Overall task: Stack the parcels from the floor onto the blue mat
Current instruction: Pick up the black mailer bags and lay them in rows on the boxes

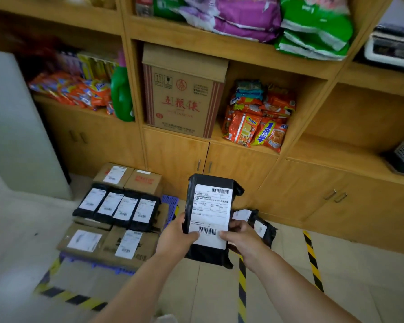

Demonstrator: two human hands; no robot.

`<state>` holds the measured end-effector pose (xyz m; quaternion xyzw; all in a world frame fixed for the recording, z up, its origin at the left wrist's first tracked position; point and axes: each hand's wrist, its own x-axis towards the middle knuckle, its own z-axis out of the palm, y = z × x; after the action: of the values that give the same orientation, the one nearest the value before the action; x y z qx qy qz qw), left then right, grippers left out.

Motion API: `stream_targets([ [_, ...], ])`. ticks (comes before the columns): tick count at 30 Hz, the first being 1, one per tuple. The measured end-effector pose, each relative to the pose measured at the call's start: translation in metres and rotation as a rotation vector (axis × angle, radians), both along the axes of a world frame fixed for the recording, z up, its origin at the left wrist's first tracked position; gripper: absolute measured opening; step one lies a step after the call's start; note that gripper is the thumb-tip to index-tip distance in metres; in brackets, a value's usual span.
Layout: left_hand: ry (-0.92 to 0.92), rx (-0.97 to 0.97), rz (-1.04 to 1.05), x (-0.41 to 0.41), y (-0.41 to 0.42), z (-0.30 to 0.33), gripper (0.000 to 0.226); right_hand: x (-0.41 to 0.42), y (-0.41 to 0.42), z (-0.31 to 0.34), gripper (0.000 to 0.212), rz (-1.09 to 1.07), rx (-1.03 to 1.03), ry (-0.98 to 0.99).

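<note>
Wooden shelving (pixel 219 50) fills your twelve o'clock; your left hand (pixel 176 237) and right hand (pixel 241 238) both grip a black parcel (pixel 210 220), blue mat (pixel 169 205) at nine o'clock.

Held parcel (pixel 209 220): glossy black plastic film, matt white paper label. Stacked boxes (pixel 107 245): matt brown cardboard. Mat (pixel 169 203): blue plastic lattice. Shelving (pixel 243 164): smooth wood.

The floor (pixel 359 287) has pale tiles with yellow and black tape (pixel 313 259) stuck on it. A blue mat (pixel 169 203) lies on the floor. Brown boxes (pixel 107 245) sit on the mat, with black bags (pixel 117 209) on top. More black bags (pixel 261 227) lie on the floor by the wooden shelves (pixel 243 169).
</note>
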<state>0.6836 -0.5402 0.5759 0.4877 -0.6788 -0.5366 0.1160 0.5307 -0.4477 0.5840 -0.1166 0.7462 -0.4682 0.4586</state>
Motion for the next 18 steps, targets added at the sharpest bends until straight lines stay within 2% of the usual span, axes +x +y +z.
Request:
stream_targets([
  [5,-0.013,0.042,0.115,0.059,-0.004,0.006,0.036,0.054,-0.02,0.01,0.033,0.085,0.0,0.009],
  [11,-0.057,-0.008,0.195,0.138,-0.039,0.009,0.034,0.127,-0.074,0.01,0.034,0.185,-0.011,0.036],
  [18,-0.088,-0.009,0.261,0.276,-0.113,0.012,0.032,0.263,-0.163,-0.005,0.028,0.281,-0.004,0.044],
])
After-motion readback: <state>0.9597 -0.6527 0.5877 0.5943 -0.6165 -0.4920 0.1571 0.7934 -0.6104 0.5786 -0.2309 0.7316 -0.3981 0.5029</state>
